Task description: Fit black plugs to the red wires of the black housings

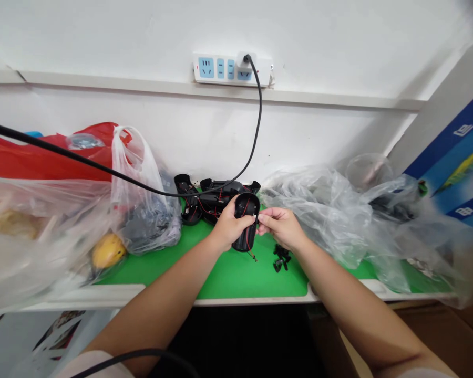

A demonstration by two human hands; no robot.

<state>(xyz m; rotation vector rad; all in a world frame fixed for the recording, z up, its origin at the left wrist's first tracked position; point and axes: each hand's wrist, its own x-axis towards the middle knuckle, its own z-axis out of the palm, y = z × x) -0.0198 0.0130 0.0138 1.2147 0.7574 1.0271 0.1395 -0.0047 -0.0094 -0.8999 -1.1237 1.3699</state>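
Clasped in left grip (229, 226), thumb across the open face: black shell (242, 242), raised over middle of green desk (252, 283), back from front edge. Long axis roughly front edge to back edge, open face up. Right grip (280, 227) just at shell's right side, so nearer to that rim; thumb and forefinger close together by a small white piece (254, 216), too small to identify. Cannot tell whether pinching it, a wire or nothing. Red wire (249, 239) along shell's inside, loose end hanging toward front edge. To the right, nearer front edge: small black parts (281, 258), heaped, hard to separate. Toward back edge: wired black housings (189, 199), partly hidden behind left grip and shell. Shell's underside and left fingers beneath: out of sight.
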